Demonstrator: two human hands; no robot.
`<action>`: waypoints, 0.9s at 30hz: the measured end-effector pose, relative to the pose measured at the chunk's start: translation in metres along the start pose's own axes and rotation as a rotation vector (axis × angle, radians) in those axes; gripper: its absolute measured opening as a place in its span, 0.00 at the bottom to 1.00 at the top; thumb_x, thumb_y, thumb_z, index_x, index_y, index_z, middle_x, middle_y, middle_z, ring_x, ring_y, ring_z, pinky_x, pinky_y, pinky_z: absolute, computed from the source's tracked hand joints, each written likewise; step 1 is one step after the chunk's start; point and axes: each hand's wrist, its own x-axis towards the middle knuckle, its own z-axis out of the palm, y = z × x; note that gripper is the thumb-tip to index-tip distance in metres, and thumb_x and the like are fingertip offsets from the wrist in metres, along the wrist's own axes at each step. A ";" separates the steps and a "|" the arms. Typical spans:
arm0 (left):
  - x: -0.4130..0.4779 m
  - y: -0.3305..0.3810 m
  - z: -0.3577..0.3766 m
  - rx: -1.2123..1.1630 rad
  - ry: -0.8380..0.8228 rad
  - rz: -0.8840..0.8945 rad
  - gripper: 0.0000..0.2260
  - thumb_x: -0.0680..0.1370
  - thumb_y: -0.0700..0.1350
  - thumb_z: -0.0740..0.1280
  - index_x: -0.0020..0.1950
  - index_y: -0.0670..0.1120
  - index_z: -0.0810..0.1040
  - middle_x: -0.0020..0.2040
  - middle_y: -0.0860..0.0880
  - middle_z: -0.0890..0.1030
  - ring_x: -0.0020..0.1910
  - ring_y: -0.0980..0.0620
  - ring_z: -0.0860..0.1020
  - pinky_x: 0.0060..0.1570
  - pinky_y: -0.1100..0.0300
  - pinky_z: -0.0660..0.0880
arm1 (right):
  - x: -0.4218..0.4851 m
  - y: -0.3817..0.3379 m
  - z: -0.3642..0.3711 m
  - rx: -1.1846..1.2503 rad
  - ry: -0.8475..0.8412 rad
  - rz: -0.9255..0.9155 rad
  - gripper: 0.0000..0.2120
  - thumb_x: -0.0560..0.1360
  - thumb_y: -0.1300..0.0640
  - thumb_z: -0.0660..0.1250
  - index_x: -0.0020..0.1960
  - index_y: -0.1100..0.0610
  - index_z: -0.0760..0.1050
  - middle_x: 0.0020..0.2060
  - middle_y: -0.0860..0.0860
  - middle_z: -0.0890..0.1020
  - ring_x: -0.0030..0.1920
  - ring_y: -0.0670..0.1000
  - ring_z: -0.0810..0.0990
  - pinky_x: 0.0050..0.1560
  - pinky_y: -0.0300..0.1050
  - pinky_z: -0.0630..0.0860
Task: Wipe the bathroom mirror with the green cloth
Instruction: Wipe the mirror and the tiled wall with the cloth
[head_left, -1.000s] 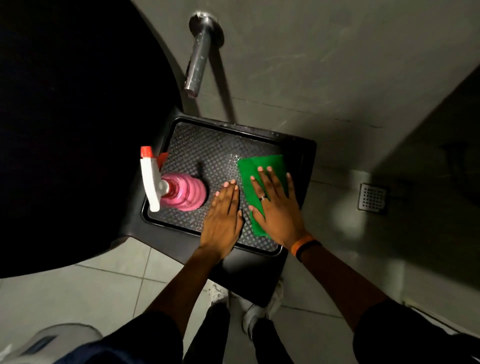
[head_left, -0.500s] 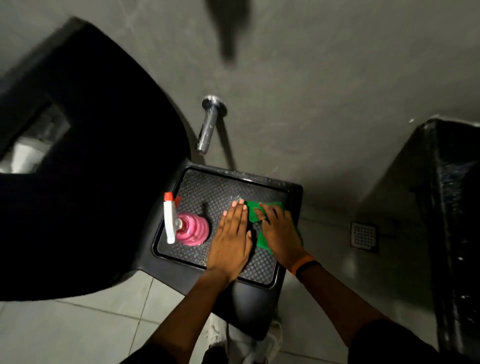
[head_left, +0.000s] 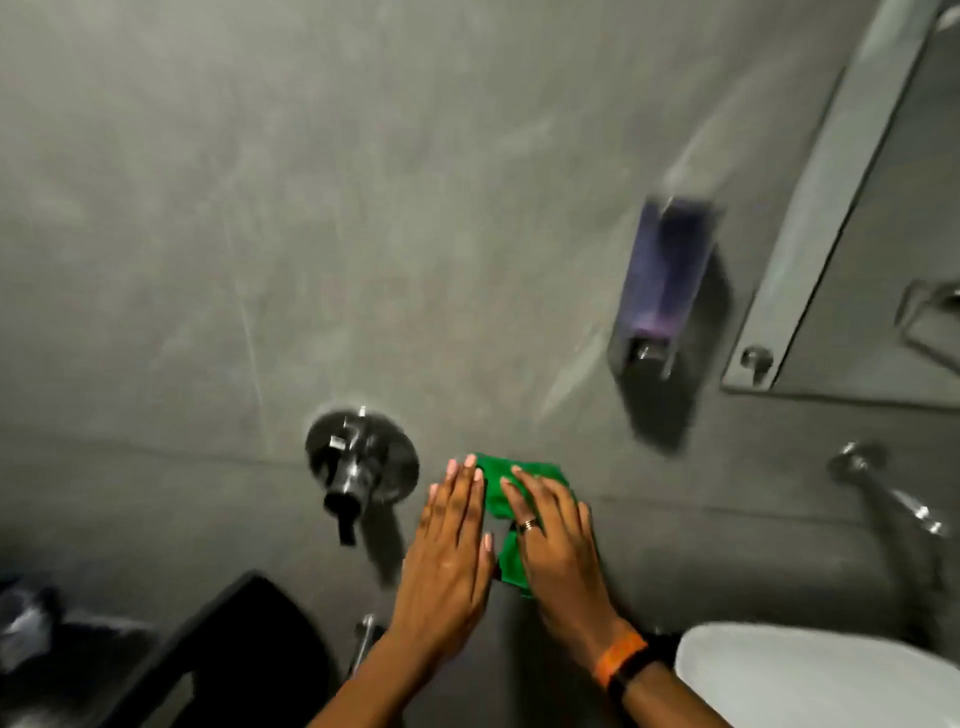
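Note:
The green cloth is crumpled under my right hand, whose fingers lie over it; green shows past the fingertips and between my two hands. My left hand is flat beside it, palm down, fingers extended, holding nothing and just touching the cloth's left edge. Both hands are raised in front of the grey wall. The mirror hangs at the upper right, far above and to the right of my hands, cut off by the frame edge.
A purple soap dispenser is fixed to the wall left of the mirror. A chrome wall valve sits left of my hands. A white basin and its tap are at the lower right; a black fixture at the lower left.
The view has swung up from the black stool to the wall and mirror. My hands have lifted off the stool, the right one taking the green cloth along. The spray bottle is out of view.

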 end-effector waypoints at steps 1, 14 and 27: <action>0.032 0.009 -0.020 0.028 0.077 0.033 0.27 0.81 0.45 0.54 0.79 0.38 0.54 0.81 0.42 0.54 0.81 0.45 0.52 0.78 0.48 0.52 | 0.029 0.007 -0.025 -0.042 0.098 -0.018 0.21 0.75 0.59 0.60 0.67 0.59 0.77 0.65 0.56 0.81 0.62 0.58 0.80 0.56 0.52 0.76; 0.341 0.105 -0.210 0.154 0.600 0.355 0.26 0.83 0.47 0.51 0.80 0.38 0.54 0.81 0.40 0.55 0.81 0.44 0.51 0.79 0.46 0.54 | 0.281 0.106 -0.271 -0.501 0.772 -0.084 0.22 0.79 0.67 0.61 0.72 0.62 0.70 0.69 0.58 0.77 0.67 0.57 0.72 0.62 0.52 0.72; 0.441 0.166 -0.207 0.168 0.695 0.510 0.27 0.83 0.50 0.47 0.80 0.39 0.52 0.82 0.41 0.53 0.81 0.45 0.49 0.80 0.46 0.53 | 0.386 0.201 -0.378 -0.476 0.991 -0.002 0.27 0.79 0.51 0.57 0.78 0.50 0.61 0.78 0.51 0.63 0.78 0.53 0.59 0.73 0.58 0.57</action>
